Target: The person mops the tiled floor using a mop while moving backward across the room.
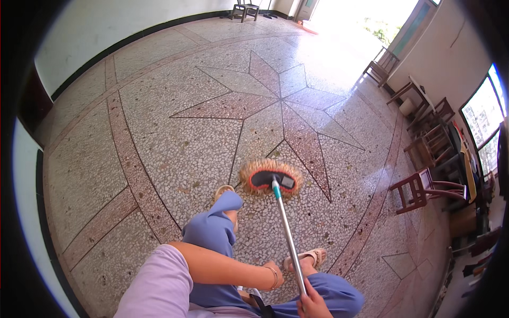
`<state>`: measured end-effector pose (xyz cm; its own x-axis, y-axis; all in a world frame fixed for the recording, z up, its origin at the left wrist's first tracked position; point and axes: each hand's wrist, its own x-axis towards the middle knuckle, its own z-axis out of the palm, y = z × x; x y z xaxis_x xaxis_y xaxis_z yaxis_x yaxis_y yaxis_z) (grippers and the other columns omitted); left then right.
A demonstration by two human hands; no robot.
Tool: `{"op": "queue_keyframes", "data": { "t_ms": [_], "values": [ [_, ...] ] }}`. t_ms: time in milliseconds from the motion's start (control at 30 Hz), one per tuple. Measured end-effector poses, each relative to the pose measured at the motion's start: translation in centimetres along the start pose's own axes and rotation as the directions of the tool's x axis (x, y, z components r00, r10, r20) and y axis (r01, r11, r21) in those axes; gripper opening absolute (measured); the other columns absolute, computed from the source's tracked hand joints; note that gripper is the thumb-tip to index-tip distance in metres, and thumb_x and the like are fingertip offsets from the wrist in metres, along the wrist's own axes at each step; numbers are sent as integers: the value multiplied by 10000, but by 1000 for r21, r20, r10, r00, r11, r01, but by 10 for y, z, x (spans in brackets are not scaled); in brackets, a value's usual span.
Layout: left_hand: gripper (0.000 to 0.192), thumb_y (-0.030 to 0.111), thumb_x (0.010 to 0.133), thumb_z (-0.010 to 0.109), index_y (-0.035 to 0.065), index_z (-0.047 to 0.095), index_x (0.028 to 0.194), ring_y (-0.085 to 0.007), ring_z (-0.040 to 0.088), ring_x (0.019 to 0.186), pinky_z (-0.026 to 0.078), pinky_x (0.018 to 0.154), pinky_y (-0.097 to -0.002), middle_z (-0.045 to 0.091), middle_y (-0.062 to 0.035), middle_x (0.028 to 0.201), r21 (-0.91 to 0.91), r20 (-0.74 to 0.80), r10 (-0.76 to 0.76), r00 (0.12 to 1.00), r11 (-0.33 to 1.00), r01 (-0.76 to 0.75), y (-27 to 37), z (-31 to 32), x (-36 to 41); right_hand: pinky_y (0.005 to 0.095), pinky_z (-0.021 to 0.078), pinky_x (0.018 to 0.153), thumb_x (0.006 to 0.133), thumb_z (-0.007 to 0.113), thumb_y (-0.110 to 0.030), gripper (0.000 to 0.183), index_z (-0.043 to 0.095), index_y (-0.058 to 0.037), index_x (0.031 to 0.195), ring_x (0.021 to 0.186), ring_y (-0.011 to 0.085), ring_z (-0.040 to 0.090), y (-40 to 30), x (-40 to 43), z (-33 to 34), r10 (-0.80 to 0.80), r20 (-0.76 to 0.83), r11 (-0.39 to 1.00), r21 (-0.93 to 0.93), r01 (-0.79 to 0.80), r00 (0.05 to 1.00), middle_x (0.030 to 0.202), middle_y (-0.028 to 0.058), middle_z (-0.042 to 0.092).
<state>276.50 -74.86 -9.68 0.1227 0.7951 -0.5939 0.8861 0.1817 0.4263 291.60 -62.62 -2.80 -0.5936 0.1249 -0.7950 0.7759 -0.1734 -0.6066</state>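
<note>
A mop with a shaggy tan head, a dark backing and a metal pole lies out in front of me on the speckled terrazzo floor. My right hand is closed around the lower part of the pole near the bottom of the view. Held across my body, my left hand is near the pole but apart from it, with a bracelet at the wrist; its fingers are mostly hidden. Small dark bits and leaf-like scraps are scattered on the floor around the mop head.
My sandalled feet stand either side of the pole. A red-brown chair and other wooden furniture line the right wall. Another chair stands by the far wall, near the bright doorway.
</note>
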Motion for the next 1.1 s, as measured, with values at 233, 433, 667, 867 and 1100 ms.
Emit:
{"op": "queue_keyframes", "data": {
  "t_ms": [233, 433, 667, 867, 1100],
  "values": [
    [272, 161, 818, 497, 91, 569, 1071, -246, 614, 900, 485, 681, -374, 633, -98, 938, 18, 67, 84, 994, 996, -85, 37, 43, 9, 206, 275, 287, 900, 442, -136, 530, 233, -221, 1380, 349, 81, 346, 6, -20, 1, 18, 16, 998, -60, -17, 1000, 574, 8, 421],
    [239, 158, 786, 556, 92, 619, 1006, -246, 622, 898, 490, 673, -362, 648, -80, 927, -123, 13, -18, 1000, 992, 20, 43, 44, 10, 251, 374, 356, 885, 404, -100, 546, 199, -147, 1389, 448, 122, 458, -23, 103, 21, -199, 87, 975, -82, 207, 976, 673, 48, 477],
    [244, 172, 704, 684, 130, 676, 944, -218, 625, 894, 519, 626, -410, 645, -55, 988, -100, -37, -237, 971, 967, 232, 34, 54, 26, 222, 358, 378, 892, 475, -163, 534, 255, -251, 1370, 473, 114, 439, -68, 167, 37, -182, 38, 971, 166, 173, 983, 708, 45, 486],
    [265, 167, 817, 502, 92, 568, 1063, -263, 611, 922, 486, 715, -383, 633, -107, 969, -42, -80, -91, 993, 995, 88, 54, 38, 16, 225, 333, 343, 913, 426, -181, 484, 261, -240, 1365, 424, 122, 424, 22, 77, -12, -159, 54, 944, 299, 135, 986, 713, 72, 497],
    [294, 160, 830, 488, 90, 529, 1113, -267, 602, 943, 482, 728, -378, 622, -106, 1003, 41, -9, 40, 999, 998, -39, 85, 27, 5, 202, 288, 293, 895, 457, -130, 512, 269, -206, 1365, 359, 86, 367, 75, -121, 3, 149, -228, 908, 417, -42, 962, 616, 33, 474]
  ]
}}
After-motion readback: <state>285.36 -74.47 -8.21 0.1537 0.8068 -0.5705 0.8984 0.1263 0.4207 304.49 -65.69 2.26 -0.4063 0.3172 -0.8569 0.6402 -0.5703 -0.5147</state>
